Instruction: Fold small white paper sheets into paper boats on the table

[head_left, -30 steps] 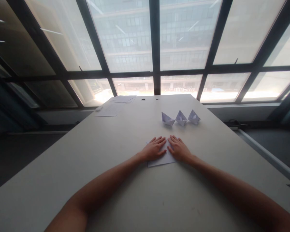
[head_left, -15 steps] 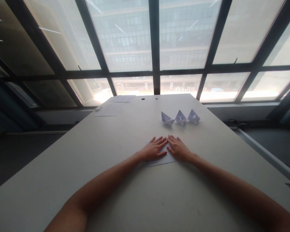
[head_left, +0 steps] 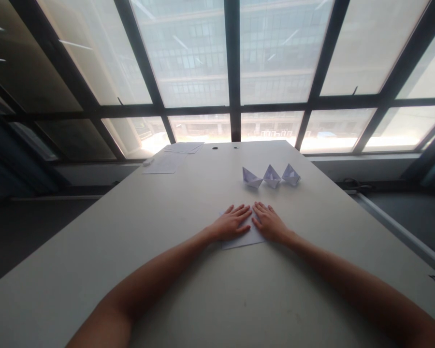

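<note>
Window wall, large glass panes in dark frames (head_left: 233,72): beyond the flat white paper piece (head_left: 244,240), across the far side of the room.

Table, white, long, smooth-topped (head_left: 166,275): beneath the paper piece and spreading out all around it.

Loose sheets, white, thin paper, partly overlapping (head_left: 162,165): well beyond the paper piece and to its left.

Paper piece: lying flat beneath both hands; near edge showing, the rest of its outline partly covered from my view.

Left hand, bare (head_left: 232,223): palm down over the paper piece's left part, fingers extended, grasping nothing.

Right hand, bare (head_left: 269,223): palm down over its right part, likewise flat and unclenched, fingertips just beside those opposite.

Boats, three, folded white paper, pointed (head_left: 271,179): upright in a row, beyond the paper piece and somewhat right.

Spots, two, dark, round (head_left: 215,148): well beyond the paper piece.
</note>
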`<act>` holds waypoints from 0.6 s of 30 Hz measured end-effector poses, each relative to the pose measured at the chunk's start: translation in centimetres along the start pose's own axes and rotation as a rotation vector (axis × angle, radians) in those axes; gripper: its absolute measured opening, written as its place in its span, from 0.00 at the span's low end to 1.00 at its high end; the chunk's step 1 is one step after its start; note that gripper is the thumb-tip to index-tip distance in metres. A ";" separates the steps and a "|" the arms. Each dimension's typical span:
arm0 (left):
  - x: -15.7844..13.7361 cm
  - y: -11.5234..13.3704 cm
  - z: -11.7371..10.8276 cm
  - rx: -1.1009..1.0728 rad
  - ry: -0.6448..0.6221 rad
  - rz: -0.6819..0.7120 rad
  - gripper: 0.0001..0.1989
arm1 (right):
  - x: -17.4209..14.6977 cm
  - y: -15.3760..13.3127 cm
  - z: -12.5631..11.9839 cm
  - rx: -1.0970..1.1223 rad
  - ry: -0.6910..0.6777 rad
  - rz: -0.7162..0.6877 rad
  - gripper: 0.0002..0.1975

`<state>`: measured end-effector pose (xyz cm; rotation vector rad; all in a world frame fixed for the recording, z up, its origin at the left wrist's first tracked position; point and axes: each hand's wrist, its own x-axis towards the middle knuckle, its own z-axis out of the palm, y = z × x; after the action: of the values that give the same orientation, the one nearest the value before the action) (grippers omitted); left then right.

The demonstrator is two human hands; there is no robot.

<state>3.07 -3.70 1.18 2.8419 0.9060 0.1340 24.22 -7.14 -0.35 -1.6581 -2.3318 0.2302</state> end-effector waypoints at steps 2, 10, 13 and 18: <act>0.0 -0.1 0.0 0.011 -0.016 0.006 0.33 | 0.1 0.1 0.2 -0.018 0.011 0.052 0.30; 0.0 -0.1 -0.1 0.021 -0.023 0.019 0.34 | 0.1 0.5 0.3 -0.039 0.045 0.150 0.32; 0.0 0.0 0.1 0.020 -0.026 0.011 0.34 | 0.2 0.6 0.2 -0.031 0.042 0.138 0.31; -0.1 -0.7 -0.6 -0.005 -0.073 0.004 0.35 | 0.1 0.8 0.1 -0.017 0.016 0.089 0.29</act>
<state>2.49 -3.14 1.66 2.8234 0.8840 0.0327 24.87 -6.74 -0.70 -1.7675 -2.2574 0.2146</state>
